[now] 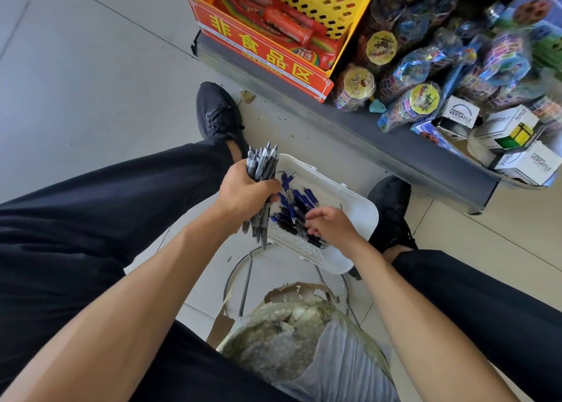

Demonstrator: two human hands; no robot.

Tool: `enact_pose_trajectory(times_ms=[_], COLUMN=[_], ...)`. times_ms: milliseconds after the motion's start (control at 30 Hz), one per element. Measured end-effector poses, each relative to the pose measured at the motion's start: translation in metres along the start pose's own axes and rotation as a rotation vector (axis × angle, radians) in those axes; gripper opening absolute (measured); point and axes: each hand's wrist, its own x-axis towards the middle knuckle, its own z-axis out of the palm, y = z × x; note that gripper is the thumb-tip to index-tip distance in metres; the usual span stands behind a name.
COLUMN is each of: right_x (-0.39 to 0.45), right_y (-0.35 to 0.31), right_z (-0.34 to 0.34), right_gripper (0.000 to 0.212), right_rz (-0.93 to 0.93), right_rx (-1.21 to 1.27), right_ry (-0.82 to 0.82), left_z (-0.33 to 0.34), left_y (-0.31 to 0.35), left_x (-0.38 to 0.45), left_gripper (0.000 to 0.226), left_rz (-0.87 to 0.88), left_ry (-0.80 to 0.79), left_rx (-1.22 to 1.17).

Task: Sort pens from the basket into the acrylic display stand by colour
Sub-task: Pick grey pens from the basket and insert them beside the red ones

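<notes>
White basket [349,201] on the floor, holding blue pens [296,202]. Left hand [246,193] grasps a bundle of grey pens [261,164] at the basket's edge. Right hand [330,225] reaches among the blue pens, fingers curled; grasp unclear.

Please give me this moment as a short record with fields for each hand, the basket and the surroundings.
left hand: left hand grips a bundle of grey-barrelled pens
right hand: right hand reaches into the basket, fingers on the loose pens; grip unclear
basket: white basket on the floor between the shoes, holding blue pens
stand: no acrylic stand in view
surroundings: toy shelf ahead, red sign
</notes>
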Motion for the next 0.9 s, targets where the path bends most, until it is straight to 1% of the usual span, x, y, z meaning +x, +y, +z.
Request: enact_pose_trajectory(times_ms=[100,167,300,400,467,533,600,633,700,833,900], right_x=[0.014,0.016,0.028,0.035,0.035,0.034,0.034,0.035,0.039,0.044,0.046], right_y=[0.028,0.035,0.039,0.037,0.034,0.030,0.029,0.029,0.031,0.029,0.027], right_z=[0.011,0.019,0.028,0.027,0.019,0.009,0.002,0.001,0.000,0.001,0.001], right_gripper=[0.021,0.025,0.036,0.046,0.045,0.049,0.052,0.050,0.046,0.045,0.041], right_rz=[0.061,0.052,-0.030,-0.115,-0.161,-0.164,-0.141,-0.131,-0.103,-0.053,-0.052], right_rx=[-0.203,-0.277,-0.355,-0.362,-0.355,-0.390,-0.466,-0.486,-0.483,-0.468,-0.453], right_ry=[-0.147,-0.161,-0.043,0.112,0.230,0.295,0.311,0.301,0.282,0.266,0.264], left_z=[-0.001,-0.001,-0.001,0.000,0.001,0.002,0.003,0.003,0.004,0.004,0.004], left_y=[-0.005,-0.005,-0.003,-0.002,-0.004,-0.005,-0.006,-0.006,-0.005,-0.005,-0.005], left_x=[0.003,0.005,0.006,0.007,0.007,0.008,0.007,0.007,0.006,0.006,0.007], left_gripper=[0.018,0.020,0.020,0.021,0.024,0.026,0.029,0.029,0.029,0.030,0.031], left_rz=[-0.021,-0.030,-0.012,-0.011,-0.019,-0.032,-0.041,-0.042,-0.039,-0.043,-0.045], left_ry=[-0.006,-0.005,0.002,-0.006,-0.009,-0.011,-0.014,-0.017,-0.021,-0.022,-0.017], left_rx=[0.017,0.028,0.035,0.050,0.067,0.080,0.088,0.086,0.078,0.084,0.089])
